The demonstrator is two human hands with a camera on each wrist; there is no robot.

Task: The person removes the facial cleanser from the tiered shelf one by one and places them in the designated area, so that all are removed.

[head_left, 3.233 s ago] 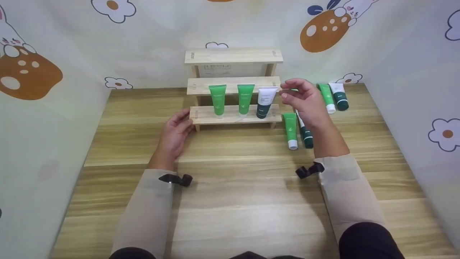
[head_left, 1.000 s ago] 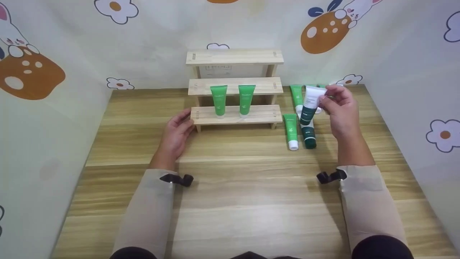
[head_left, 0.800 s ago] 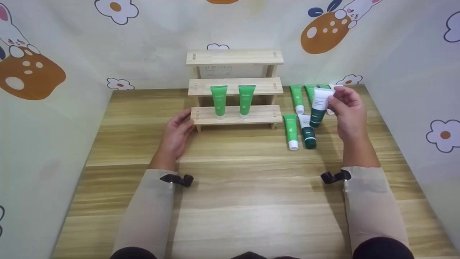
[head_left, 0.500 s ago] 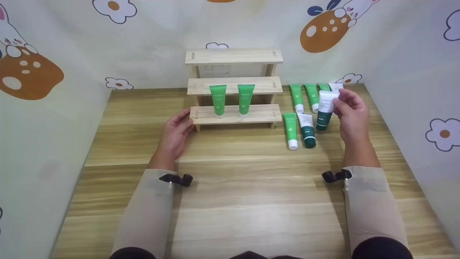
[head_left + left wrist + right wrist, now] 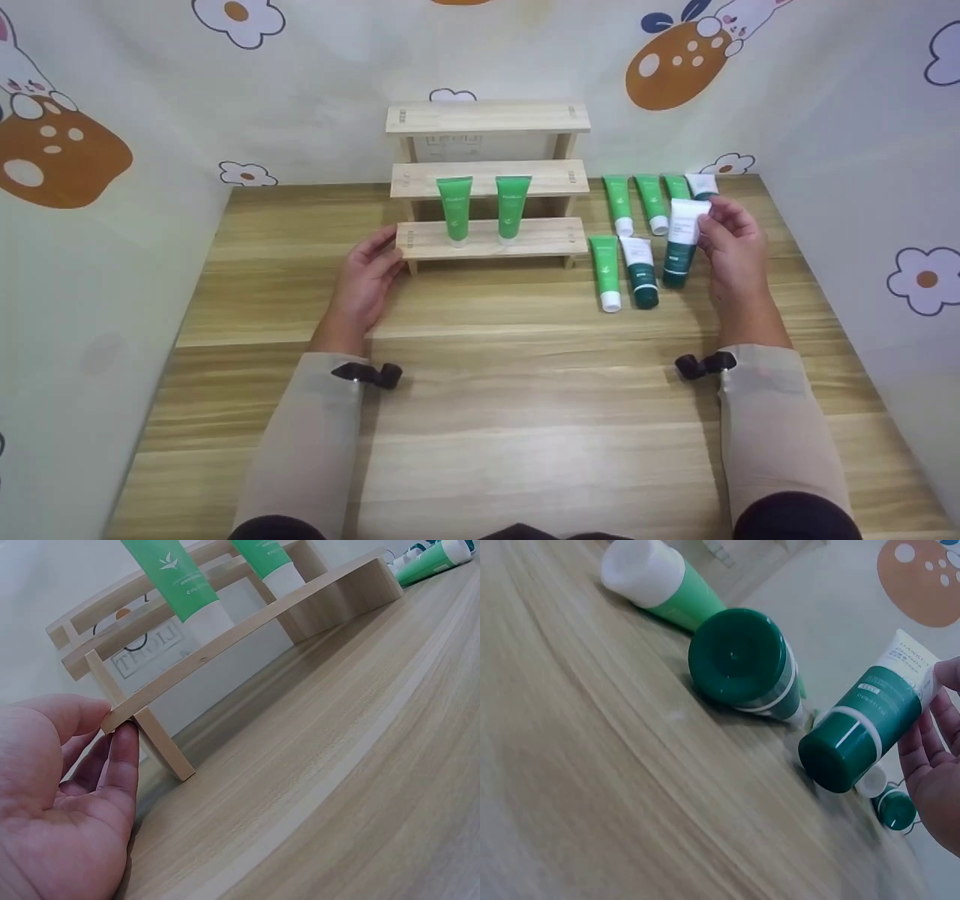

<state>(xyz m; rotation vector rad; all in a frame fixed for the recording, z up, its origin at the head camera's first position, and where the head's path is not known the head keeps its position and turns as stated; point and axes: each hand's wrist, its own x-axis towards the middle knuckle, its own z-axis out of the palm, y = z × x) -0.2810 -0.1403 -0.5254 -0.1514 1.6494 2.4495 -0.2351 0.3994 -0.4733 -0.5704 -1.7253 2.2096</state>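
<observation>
White and dark green, the held tube [image 5: 680, 255] is pinched by the right hand [image 5: 739, 244] near its flat white end, cap down and slightly tilted; whether the cap touches the wooden tabletop [image 5: 540, 382] I cannot tell. The left hand [image 5: 367, 281] grips the left end of the lowest step of the pale wooden stand [image 5: 484, 178]. Two green tubes [image 5: 455, 210] [image 5: 511, 210] stand on that step on their narrow caps, so a tug from the left hand could likely topple them. Just beside the held tube lies a matching tube [image 5: 640, 271], with a green tube [image 5: 606, 271] next to it; a careless sideways swing might knock them askew. Behind lies a back row of tubes [image 5: 652, 204], which the right knuckles could nudge. Pinched only at one end, the held tube might also pivot or slip.
</observation>
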